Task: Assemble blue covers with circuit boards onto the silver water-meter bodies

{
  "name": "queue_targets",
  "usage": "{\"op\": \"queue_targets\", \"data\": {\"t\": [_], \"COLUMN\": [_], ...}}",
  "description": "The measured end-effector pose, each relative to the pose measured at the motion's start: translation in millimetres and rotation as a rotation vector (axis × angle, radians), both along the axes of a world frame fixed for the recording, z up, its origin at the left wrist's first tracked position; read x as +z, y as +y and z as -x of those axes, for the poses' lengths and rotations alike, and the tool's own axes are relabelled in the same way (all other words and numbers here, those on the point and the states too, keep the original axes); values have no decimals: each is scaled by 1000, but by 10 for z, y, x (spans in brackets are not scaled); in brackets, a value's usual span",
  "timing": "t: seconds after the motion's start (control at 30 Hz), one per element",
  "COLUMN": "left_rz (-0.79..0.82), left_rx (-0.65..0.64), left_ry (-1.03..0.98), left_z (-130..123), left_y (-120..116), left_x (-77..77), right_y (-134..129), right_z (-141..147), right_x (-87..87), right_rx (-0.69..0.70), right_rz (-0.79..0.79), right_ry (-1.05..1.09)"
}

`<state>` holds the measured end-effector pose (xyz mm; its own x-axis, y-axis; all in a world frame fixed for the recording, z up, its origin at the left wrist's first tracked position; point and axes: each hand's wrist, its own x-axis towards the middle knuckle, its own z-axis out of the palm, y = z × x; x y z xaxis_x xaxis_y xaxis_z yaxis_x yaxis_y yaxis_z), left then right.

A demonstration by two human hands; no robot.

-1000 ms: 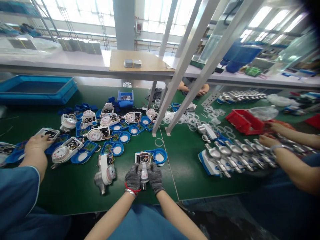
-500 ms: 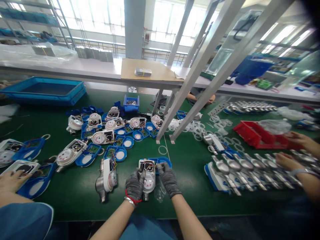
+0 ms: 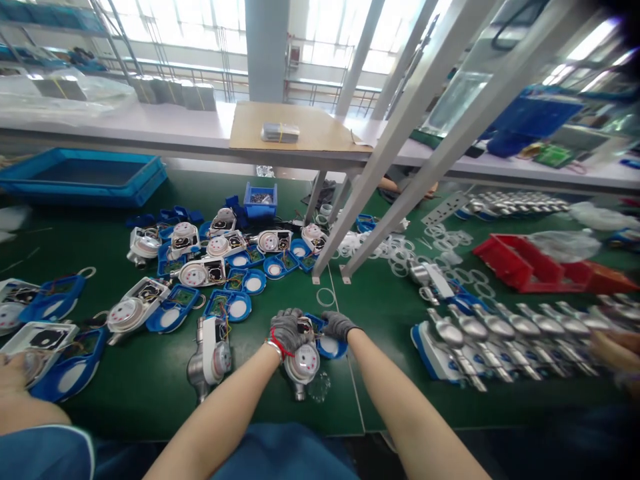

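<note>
My left hand [image 3: 289, 330], in a grey glove with a red band at the wrist, grips the upper end of an open water meter [image 3: 303, 363] and hides much of its wired compartment. The round white dial faces up, with the metal pipe end toward me. My gloved right hand [image 3: 340, 325] has its fingers closed on the edge of the meter's blue cover [image 3: 331, 347], which lies beside it with its white disc showing. A crumpled piece of clear plastic [image 3: 320, 387] lies against the meter. To the left, another metal-bodied meter [image 3: 210, 357] rests on its side.
Several open meters [image 3: 197, 273] with blue covers crowd the left of the green table. A blue screw bin [image 3: 261, 200], white rings [image 3: 326, 297] and metal posts [image 3: 370, 200] stand ahead. Rightward are a red bin [image 3: 525, 267] and metal-topped meters [image 3: 500, 333]. Co-workers' hands [image 3: 15, 373] show both sides.
My left hand has moved up over the meter's top end. My right hand has shifted slightly, and the blue cover now sits lower beside the meter. The right co-worker's hands have moved away.
</note>
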<state>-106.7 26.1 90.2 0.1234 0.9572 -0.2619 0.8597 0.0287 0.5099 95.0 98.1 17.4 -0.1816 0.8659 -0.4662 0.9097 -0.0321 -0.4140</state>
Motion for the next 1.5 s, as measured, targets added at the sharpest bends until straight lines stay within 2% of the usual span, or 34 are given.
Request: {"op": "queue_targets", "data": {"t": [0.2, 0.37, 0.5, 0.63, 0.7, 0.8, 0.9, 1.13, 1.33, 1.5], "left_rz": [65, 56, -47, -119, -146, -182, -189, -189, -195, -66], "left_rx": [8, 29, 95, 204, 244, 302, 332, 304, 243, 247], "left_ry": [12, 39, 12, -51, -88, -110, -104, -88, -179, -376], "left_z": [-12, -35, -6, 59, 94, 118, 108, 100, 100, 225], "left_y": [-19, -48, -114, -208, -265, -351, -427, -523, -450, -327], "left_x": [67, 34, -100, -213, -234, -235, -223, -134, -95, 16], "right_y": [-166, -191, -399, -764, -903, -997, -983, -818, -712, -755], "right_z": [-303, -472, -383, -200, -123, -9, 112, 251, 236, 143], "right_x": [-106, -35, 128, 300, 356, 401, 439, 565, 636, 729], "right_rx": [-200, -430, -527, -530, -526, -537, -533, -505, -540, -440], "right_rz": [225, 200, 176, 359, 417, 447, 459, 368, 334, 346], "right_ry": [191, 470, 773, 1249, 1364, 1440, 1479, 1381, 1341, 1334]}}
